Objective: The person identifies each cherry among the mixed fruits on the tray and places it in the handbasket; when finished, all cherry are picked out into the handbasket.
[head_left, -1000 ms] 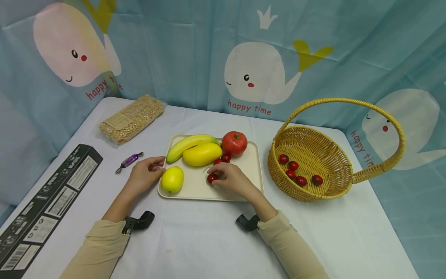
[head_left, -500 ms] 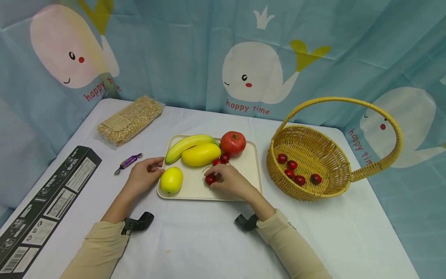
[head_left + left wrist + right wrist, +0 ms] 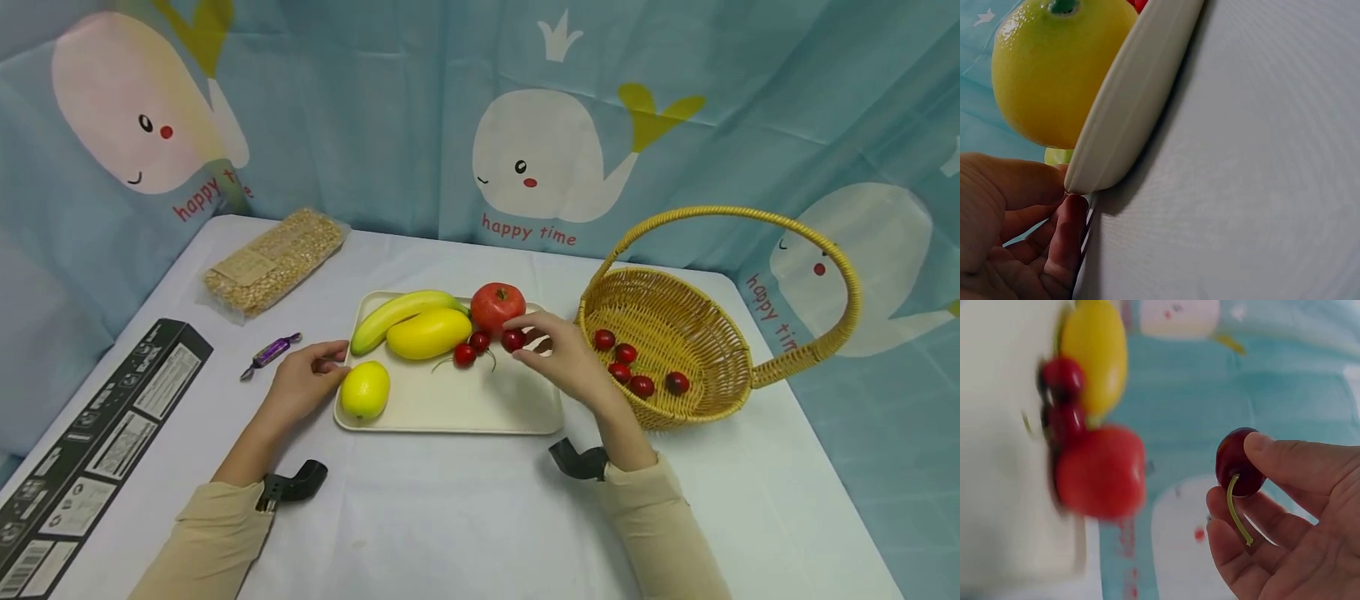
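Observation:
My right hand [image 3: 573, 362] pinches a dark red cherry [image 3: 1233, 456] between thumb and fingers, above the tray's right part; its green stem hangs down in the right wrist view. At the cream tray's [image 3: 450, 410] left edge, my left hand [image 3: 302, 383] pinches the rim, thumb against it and fingers underneath in the left wrist view. A lemon [image 3: 365, 390] lies on the tray beside that hand. Further back on it are a banana [image 3: 397, 317], a yellow mango-like fruit [image 3: 429, 334], a red pomegranate [image 3: 497, 307] and two cherries [image 3: 465, 355].
Right of the tray stands a wicker basket [image 3: 723, 333] with a tall arched handle and several cherries [image 3: 641, 386] inside. On the left are a purple-wrapped candy [image 3: 272, 354], a bag of grains [image 3: 273, 262] and a long black box [image 3: 105, 450]. A patterned curtain [image 3: 360, 125] hangs behind.
My right hand has lifted the cherry from the tray's middle and carried it right and slightly back, toward the basket. My left hand stays at the tray's edge; the head view has shifted slightly.

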Tool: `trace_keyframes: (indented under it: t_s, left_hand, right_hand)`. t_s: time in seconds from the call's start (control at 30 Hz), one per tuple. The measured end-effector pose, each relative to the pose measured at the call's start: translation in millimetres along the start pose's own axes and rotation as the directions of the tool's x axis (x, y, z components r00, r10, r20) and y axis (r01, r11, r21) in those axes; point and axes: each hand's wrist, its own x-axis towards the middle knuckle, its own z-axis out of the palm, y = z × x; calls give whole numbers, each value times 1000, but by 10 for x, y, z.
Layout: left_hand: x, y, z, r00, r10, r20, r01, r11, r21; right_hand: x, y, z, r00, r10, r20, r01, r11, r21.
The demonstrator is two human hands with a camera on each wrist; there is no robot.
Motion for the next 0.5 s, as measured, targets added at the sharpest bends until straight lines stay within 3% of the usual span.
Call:
trace_keyframes:
  t_s: [0.23, 0.5]
  left_hand:
    - [-6, -5, 17, 1000, 1, -7, -1, 1000, -4]
    - [-19, -9, 13, 1000, -11, -10, 11, 1000, -8]
  right_hand:
    - [-254, 254, -510, 982, 111, -153, -112, 994, 1]
    - [-618, 638, -889, 931, 216, -295, -228, 974, -4]
